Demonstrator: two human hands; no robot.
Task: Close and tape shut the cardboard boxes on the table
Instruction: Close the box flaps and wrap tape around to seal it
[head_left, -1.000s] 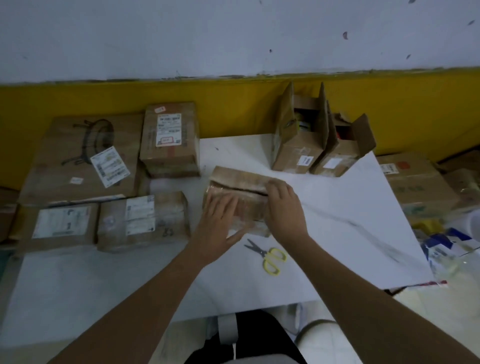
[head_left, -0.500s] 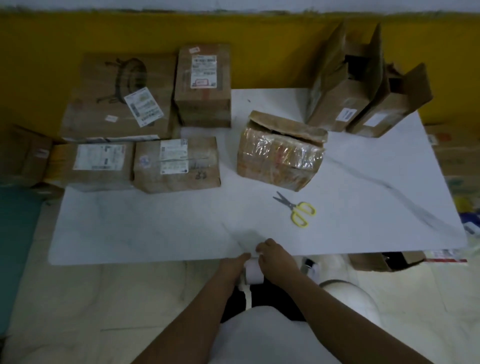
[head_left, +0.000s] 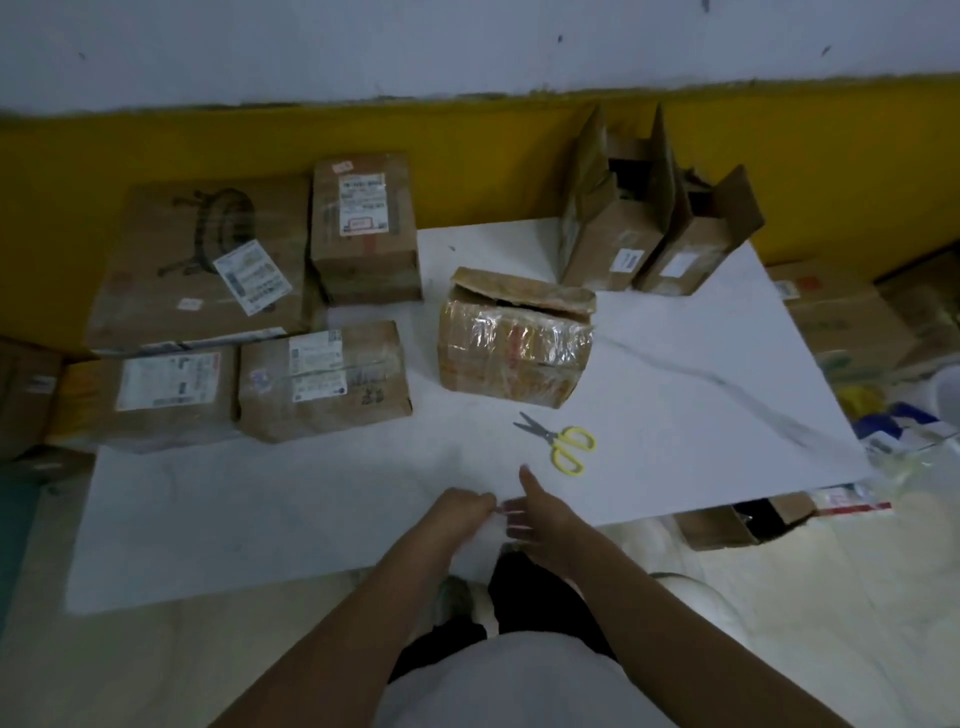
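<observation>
cardboard boxes (head_left: 322, 384) with labels, shut by the look of them, cluster on the left of the white table (head_left: 727, 415). in the middle stands a film-wrapped box (head_left: 514, 348) whose top flap gapes along its front edge, and at the back right are two open boxes (head_left: 613, 218) with flaps standing up. i'd guess the film-wrapped box is light and its worn card soft, so it would dent under a hard squeeze. the glossy film on its front looks slippery, so better to press the flap down from the top and steady the box by its bare side walls. it stands well apart from both hands, beyond the yellow scissors (head_left: 566, 447). the left hand (head_left: 462, 514) and right hand (head_left: 540, 519) meet at the near table edge, fingers curled toward each other, the right thumb stuck out. something pale sits between them, too blurred to say whether either grips it.
</observation>
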